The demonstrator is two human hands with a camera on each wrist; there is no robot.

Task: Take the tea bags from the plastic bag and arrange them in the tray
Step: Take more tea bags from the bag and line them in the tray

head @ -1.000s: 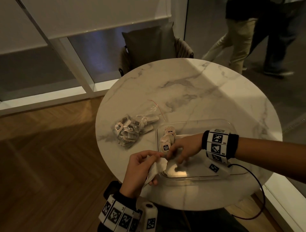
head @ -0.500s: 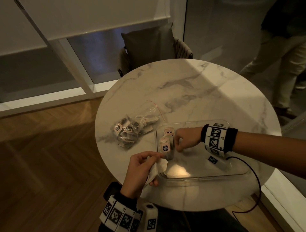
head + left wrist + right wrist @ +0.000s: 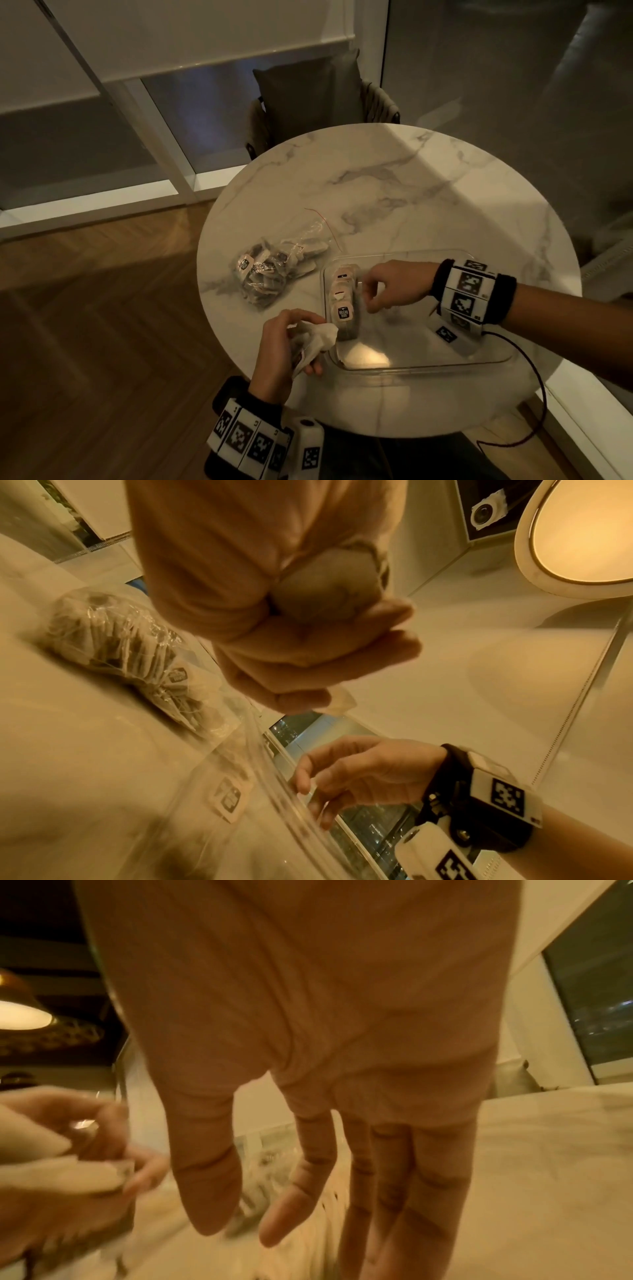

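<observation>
Left hand fingers curled round crumpled white tea bags; right hand fingers loosely apart, empty, over clear plastic tray on round marble table.

Your left hand fills the top of the left wrist view, its fingers curled tight round a bunched tea bag, with a pale tag poking out below the little finger. To its left the clear plastic bag of tea bags lies on the tabletop, well apart from the hand. Lower down, your right hand hangs with loosely bent fingers over the clear tray, where a labelled tea bag tag shows through the wall.
</observation>
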